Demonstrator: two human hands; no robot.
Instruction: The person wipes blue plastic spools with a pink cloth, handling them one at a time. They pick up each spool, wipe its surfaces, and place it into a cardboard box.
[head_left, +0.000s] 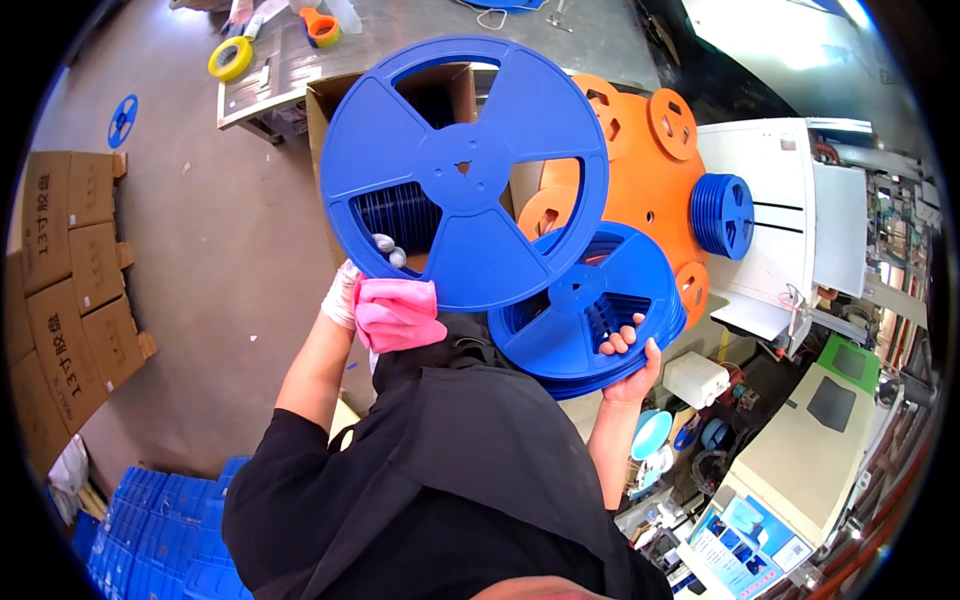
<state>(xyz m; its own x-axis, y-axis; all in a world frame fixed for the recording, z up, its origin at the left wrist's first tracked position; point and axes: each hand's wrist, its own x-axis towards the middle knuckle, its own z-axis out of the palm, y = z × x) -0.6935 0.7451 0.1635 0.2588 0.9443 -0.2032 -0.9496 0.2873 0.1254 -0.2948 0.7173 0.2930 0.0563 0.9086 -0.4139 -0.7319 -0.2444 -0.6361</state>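
My left hand (372, 290), in a white glove, holds up a large blue plastic reel (464, 170) by its lower rim, with a pink cloth (398, 312) bunched under the fingers. My bare right hand (628, 352) grips a stack of similar blue reels (590, 305) from below, fingers hooked through a spoke opening. The single reel sits in front of and above the stack, overlapping its upper left. Both reels hang over an open cardboard box (325, 110).
An orange disc fixture (645, 170) carries a small stack of blue reels (722, 215) beside a white machine (790, 210). Tape rolls (231, 58) lie on a bench at the top. Cardboard boxes (70, 270) stand left; blue crates (165, 530) sit at bottom left.
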